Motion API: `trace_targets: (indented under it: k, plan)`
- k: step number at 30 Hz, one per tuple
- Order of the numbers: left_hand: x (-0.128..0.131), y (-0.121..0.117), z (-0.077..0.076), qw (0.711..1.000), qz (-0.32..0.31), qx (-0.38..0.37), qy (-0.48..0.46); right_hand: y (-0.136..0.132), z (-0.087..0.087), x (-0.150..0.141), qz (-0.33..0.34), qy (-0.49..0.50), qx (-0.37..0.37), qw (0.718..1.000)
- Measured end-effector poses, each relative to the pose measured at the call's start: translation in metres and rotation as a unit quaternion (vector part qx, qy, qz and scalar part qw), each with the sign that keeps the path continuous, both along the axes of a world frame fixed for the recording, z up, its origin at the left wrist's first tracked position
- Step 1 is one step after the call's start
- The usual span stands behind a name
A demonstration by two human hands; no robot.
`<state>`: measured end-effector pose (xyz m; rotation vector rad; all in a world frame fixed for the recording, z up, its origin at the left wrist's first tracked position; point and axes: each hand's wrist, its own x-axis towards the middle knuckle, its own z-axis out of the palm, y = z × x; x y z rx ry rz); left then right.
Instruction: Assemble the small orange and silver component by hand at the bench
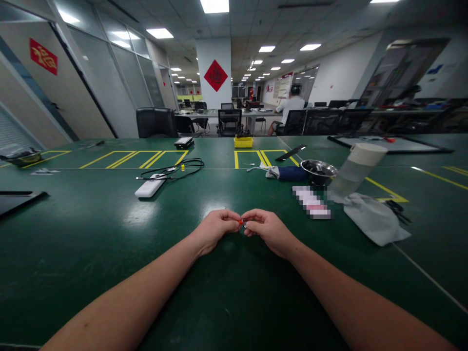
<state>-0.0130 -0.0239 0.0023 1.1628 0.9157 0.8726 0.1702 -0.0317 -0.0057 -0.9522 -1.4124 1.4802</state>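
Observation:
Close together over the green table [234,292], my two hands meet at the fingertips. My left hand [216,229] pinches a tiny orange-red piece [240,222] between thumb and fingers. Right beside it, my right hand [268,229] is closed on a small shiny metallic piece [245,224]. The two pieces touch or nearly touch; their exact kind is too small to tell. The fingers cover most of both.
A white power bank [150,186] with a black cable [193,165] lies ahead on the left. Ahead on the right are a metal bowl [319,170], a blue pouch [290,173], a tall translucent bottle [356,170] and a grey bag [375,219]. Farther back stands a yellow box [243,142]. A person [290,105] sits beyond.

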Motion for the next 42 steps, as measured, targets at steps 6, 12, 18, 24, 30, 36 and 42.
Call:
trace_targets:
  k: [6,12,18,24,30,36,42]
  plan:
    - [-0.0003,0.0002,0.0028,1.000,0.007,0.013,0.010,0.0003,-0.0007,0.0005,0.003,0.017,-0.006,1.000]
    - [0.0010,0.0010,-0.0018,0.999,0.002,-0.017,-0.034,0.0006,0.0012,0.0002,-0.016,0.038,-0.033,0.999]
    - [0.0038,0.0006,-0.0002,0.996,0.009,-0.059,-0.073,0.0016,0.0019,-0.0001,-0.015,0.058,-0.052,0.997]
    - [0.0043,0.0008,-0.0029,0.994,0.010,-0.064,-0.091,0.0014,0.0034,0.0007,-0.011,0.071,-0.063,0.995]
    - [0.0050,-0.0008,-0.0037,0.995,0.001,-0.049,-0.090,0.0016,0.0039,0.0020,-0.004,0.080,-0.073,0.994]
    - [0.0053,-0.0009,-0.0031,0.994,0.003,-0.053,-0.091,0.0015,0.0056,0.0023,0.002,0.076,-0.080,0.994]
    - [0.0062,-0.0017,0.0010,0.993,0.004,-0.068,-0.097,0.0031,0.0018,0.0023,0.008,0.089,-0.083,0.993]
